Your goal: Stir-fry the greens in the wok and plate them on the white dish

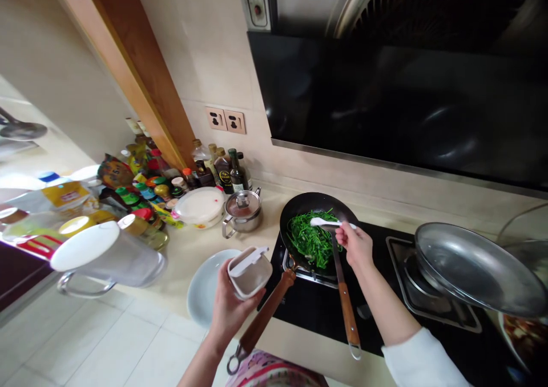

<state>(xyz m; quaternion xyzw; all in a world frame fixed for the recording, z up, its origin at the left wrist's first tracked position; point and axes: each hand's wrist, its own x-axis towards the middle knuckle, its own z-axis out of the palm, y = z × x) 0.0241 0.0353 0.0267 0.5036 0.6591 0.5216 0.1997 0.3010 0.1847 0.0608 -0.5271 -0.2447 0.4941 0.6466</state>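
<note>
My left hand [229, 304] is wrapped round a small white container [249, 284] with its flap lid raised, held over the counter's front edge by a pale plate [204, 287]. Between the fingers of my right hand [357, 244] is a small white spoon [327, 222], its bowl heaped with white powder. The spoon is above chopped green vegetables [314, 238] in a black wok [295, 204]. A spatula [349, 313] with a wooden handle leans in the wok, below my right hand. The wok's wooden handle [269, 307] points toward me, beside the container.
Right of the wok, a large steel pan [475, 267] sits tilted on the other burner. A lidded steel pot [244, 210], a lidded bowl [201, 206] and several bottles [233, 173] stand left. A clear pitcher [111, 256] is near the edge; the range hood [385, 107] overhangs the stove.
</note>
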